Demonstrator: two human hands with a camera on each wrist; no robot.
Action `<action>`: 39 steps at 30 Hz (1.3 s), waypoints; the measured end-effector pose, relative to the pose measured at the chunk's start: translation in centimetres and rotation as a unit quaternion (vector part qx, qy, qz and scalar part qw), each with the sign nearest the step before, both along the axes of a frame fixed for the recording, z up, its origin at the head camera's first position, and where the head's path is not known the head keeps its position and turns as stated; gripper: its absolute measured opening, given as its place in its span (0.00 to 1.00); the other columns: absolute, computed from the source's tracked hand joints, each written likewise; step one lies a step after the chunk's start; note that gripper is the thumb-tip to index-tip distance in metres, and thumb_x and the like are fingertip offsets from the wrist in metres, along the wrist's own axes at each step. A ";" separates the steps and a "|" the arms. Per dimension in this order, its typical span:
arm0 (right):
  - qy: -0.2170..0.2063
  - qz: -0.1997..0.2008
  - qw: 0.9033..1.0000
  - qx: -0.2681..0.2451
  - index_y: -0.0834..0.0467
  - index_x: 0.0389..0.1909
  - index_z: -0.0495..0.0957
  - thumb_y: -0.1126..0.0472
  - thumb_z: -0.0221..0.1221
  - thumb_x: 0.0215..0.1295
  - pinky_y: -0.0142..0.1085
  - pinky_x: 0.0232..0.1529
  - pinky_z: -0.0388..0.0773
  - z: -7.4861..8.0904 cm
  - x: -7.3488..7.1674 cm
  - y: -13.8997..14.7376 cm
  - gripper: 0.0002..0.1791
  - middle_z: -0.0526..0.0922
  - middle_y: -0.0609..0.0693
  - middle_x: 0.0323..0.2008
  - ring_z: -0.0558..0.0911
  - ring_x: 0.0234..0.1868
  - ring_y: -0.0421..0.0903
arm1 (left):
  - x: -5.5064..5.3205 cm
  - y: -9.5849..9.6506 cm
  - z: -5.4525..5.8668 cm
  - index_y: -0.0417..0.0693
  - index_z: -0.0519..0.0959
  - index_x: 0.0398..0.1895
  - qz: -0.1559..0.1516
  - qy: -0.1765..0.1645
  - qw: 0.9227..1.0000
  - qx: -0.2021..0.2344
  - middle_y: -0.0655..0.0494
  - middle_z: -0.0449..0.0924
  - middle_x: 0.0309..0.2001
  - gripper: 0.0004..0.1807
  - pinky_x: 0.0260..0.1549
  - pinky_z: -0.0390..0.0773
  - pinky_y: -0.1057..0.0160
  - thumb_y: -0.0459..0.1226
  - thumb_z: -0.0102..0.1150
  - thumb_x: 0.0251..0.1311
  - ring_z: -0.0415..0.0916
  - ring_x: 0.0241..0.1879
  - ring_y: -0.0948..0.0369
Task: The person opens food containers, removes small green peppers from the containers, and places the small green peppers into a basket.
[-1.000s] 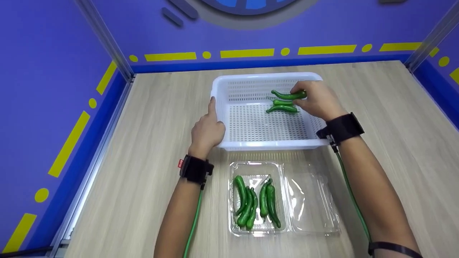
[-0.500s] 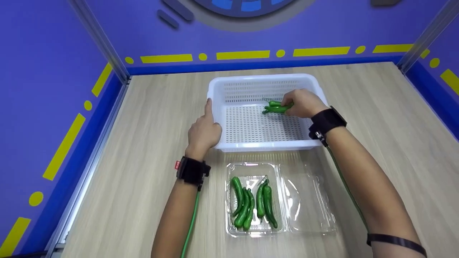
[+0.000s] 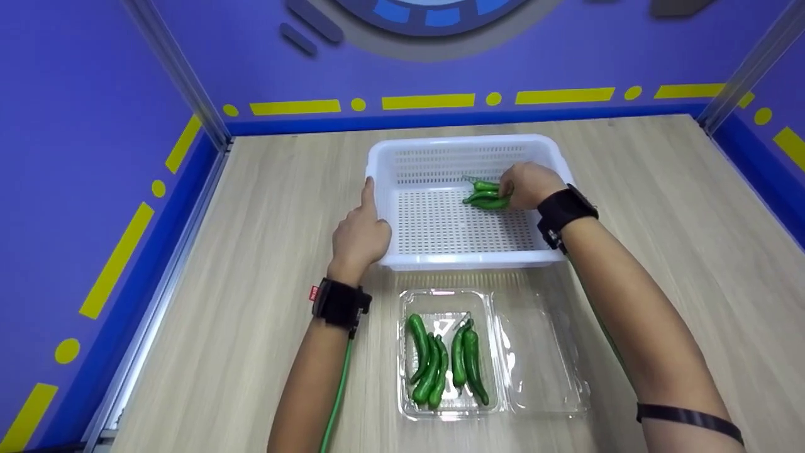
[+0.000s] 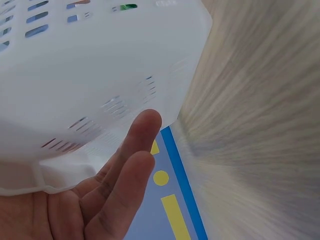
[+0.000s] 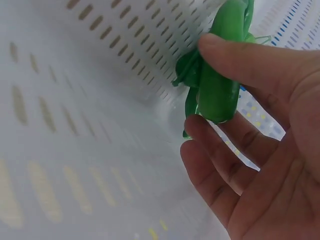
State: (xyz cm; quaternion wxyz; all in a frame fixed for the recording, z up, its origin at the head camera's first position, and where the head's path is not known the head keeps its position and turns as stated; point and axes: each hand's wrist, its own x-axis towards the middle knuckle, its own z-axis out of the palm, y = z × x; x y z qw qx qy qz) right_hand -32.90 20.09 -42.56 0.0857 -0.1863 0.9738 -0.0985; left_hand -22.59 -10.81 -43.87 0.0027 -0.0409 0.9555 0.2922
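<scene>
Green chillies [image 3: 487, 195] are what the right hand [image 3: 533, 185] is busy with, down inside a white plastic basket [image 3: 468, 258], right of its middle. Looks like three of them bunched there side by side, though the overlap and the fingers make the count a bit iffy. From the right wrist you get a much better look: the thumb [image 5: 235, 55] is laid across one fat chilli and fingers sit on the other side of it, so yeah, that one's pinched, with the other chillies tucked right behind it. Can't really tell how much of it rests on the perforated floor. Left hand [image 3: 361, 236] is over on the basket's left side, index finger straight along the rim, thumb at the rim too. Its wrist cam shows a couple of extended fingers [image 4: 130, 192] by the outside of the wall, spread rather than wrapped around it; whether those two actually touch the plastic, no idea. Just in front of the basket, nearer the person, sits a clear plastic container [image 3: 495, 352] with its see-through lid [image 3: 541, 358] folded out to the right. Five more chillies [image 3: 438, 371] lie lengthwise in there, three grouped on the left and two on the right. Everything's on a pale wood-grain table [image 3: 283, 207] boxed in by blue-purple walls [image 3: 427, 75] with yellow dashes and dots. Both wrists wear chunky black straps [image 3: 339, 305], and a green cable [image 3: 336, 390] runs down along the left forearm.
</scene>
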 end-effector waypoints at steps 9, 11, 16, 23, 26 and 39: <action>-0.014 -0.004 0.998 0.054 0.59 0.33 0.90 0.75 0.60 0.45 0.41 0.36 0.69 0.0 0.0 -0.5 0.15 0.85 0.54 0.36 0.74 0.34 0.51 | 0.1 -0.1 -0.1 0.53 0.41 0.84 -0.001 0.008 1.000 0.001 0.47 0.82 0.35 0.45 0.24 0.69 0.55 0.34 0.43 0.63 0.78 0.28 0.52; -0.015 -0.004 0.998 0.063 0.58 0.31 0.89 0.75 0.59 0.46 0.39 0.34 0.67 0.0 0.0 -0.6 0.15 0.83 0.52 0.33 0.72 0.32 0.50 | 0.1 0.0 -0.1 0.53 0.41 0.84 -0.002 0.011 1.000 -0.001 0.47 0.82 0.35 0.45 0.23 0.68 0.56 0.33 0.42 0.62 0.78 0.27 0.53; -0.041 -0.025 0.996 0.072 0.57 0.28 0.87 0.75 0.58 0.49 0.39 0.33 0.63 0.0 0.0 -0.8 0.13 0.78 0.51 0.31 0.70 0.31 0.50 | 0.1 0.0 -0.2 0.54 0.41 0.84 -0.004 0.010 1.000 0.000 0.47 0.82 0.36 0.45 0.24 0.68 0.55 0.33 0.42 0.62 0.78 0.28 0.52; -0.066 -0.040 0.995 0.068 0.58 0.44 0.90 0.74 0.60 0.53 0.44 0.45 0.72 0.3 0.2 -1.0 0.19 0.85 0.55 0.45 0.74 0.39 0.52 | 0.1 -0.1 -0.1 0.54 0.41 0.84 -0.001 0.004 1.000 0.007 0.48 0.81 0.34 0.45 0.25 0.68 0.55 0.34 0.43 0.63 0.78 0.28 0.52; -0.073 -0.042 0.994 0.071 0.58 0.49 0.88 0.74 0.61 0.54 0.49 0.54 0.76 0.3 0.1 -1.0 0.21 0.85 0.57 0.52 0.76 0.44 0.53 | 0.0 -0.1 0.0 0.54 0.41 0.84 -0.004 0.002 1.000 0.010 0.49 0.80 0.32 0.45 0.23 0.67 0.56 0.34 0.43 0.63 0.77 0.27 0.53; -0.075 -0.044 0.994 0.071 0.59 0.48 0.89 0.73 0.63 0.53 0.47 0.51 0.75 -0.2 -0.5 -0.9 0.20 0.85 0.57 0.49 0.76 0.42 0.53 | 0.2 -0.1 -0.1 0.54 0.41 0.84 -0.002 0.006 1.000 0.009 0.48 0.81 0.33 0.45 0.23 0.68 0.56 0.34 0.43 0.63 0.77 0.27 0.53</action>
